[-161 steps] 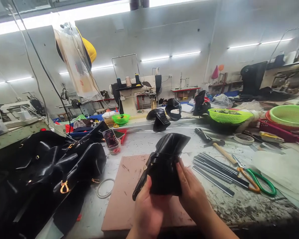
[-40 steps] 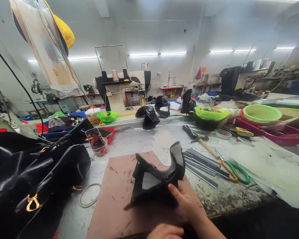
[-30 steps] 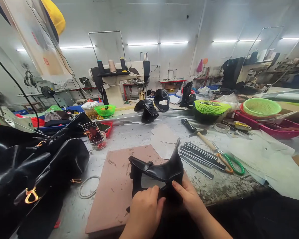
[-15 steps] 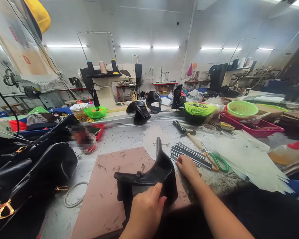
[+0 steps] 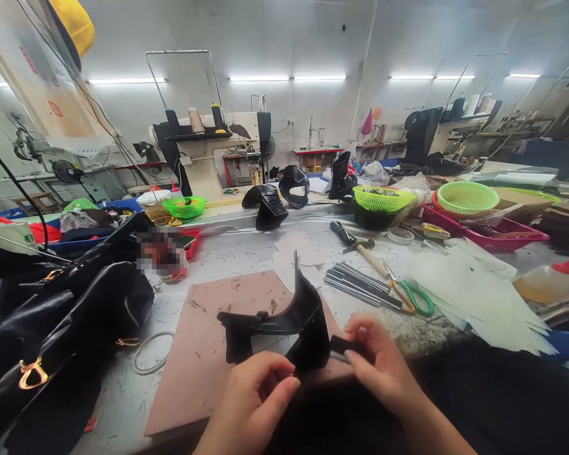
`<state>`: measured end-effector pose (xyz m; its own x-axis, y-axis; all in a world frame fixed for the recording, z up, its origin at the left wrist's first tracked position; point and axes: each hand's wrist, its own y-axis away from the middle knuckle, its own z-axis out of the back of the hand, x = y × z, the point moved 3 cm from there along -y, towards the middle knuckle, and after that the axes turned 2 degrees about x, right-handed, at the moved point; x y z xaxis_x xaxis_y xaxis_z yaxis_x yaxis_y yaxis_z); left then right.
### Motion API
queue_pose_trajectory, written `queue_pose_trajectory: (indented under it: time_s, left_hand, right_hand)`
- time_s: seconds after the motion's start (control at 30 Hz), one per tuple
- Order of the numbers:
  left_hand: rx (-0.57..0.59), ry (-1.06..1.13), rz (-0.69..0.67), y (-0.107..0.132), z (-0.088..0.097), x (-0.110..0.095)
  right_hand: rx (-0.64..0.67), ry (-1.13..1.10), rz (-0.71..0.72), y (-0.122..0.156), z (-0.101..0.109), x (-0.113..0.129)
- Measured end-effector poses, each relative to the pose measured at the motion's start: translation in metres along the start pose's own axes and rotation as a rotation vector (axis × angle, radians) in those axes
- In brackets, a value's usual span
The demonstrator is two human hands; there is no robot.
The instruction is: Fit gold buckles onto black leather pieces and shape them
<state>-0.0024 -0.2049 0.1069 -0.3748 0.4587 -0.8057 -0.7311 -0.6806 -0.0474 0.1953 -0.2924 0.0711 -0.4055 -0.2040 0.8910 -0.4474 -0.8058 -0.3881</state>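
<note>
Strip (image 5: 345, 346) — dark and narrow — sits pinched in the right hand (image 5: 382, 360), just beside the black piece (image 5: 310, 306) on the pink board (image 5: 189, 354). The left hand (image 5: 253, 395) curls at its near edge, thumb and forefinger almost meeting; whether they grip, I cannot tell. Work looks partway: the piece is shaped, the strip apparently not yet fixed, more strips (image 5: 360, 284) lying beyond. Further out, the lime basket (image 5: 389, 201) holds small dark bits, the bottle (image 5: 545, 285) amber liquid.

On the pale grey wall (image 5: 265, 38) there are bright tube lights (image 5: 258, 78) in a row, and below them stand sewing machines (image 5: 201, 167) and a red-edged table (image 5: 317, 151).
</note>
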Motion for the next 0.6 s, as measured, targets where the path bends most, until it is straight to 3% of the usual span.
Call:
queue_pose_trajectory:
  time_s: [0.1,0.2,0.33,0.5,0.6]
  left_hand:
    - [0.213,0.310,0.177,-0.002,-0.010,-0.007]
    - [0.309,0.489,0.282,-0.001,-0.020,-0.007]
    - [0.263,0.591,0.332,0.003,-0.027,-0.002]
    - [0.177,0.662,0.324,0.005,-0.029,-0.001]
    - [0.173,0.642,0.306,0.006,-0.028,-0.002]
  right_hand:
    - [0.241,-0.085,0.164,0.012,-0.016,0.040]
    - [0.361,-0.093,0.246,0.013,-0.025,0.055]
    - [0.323,0.003,0.339,0.018,-0.029,0.051]
    - [0.145,0.285,0.548,0.028,-0.031,0.052]
    - [0.149,0.294,0.499,0.028,-0.034,0.054]
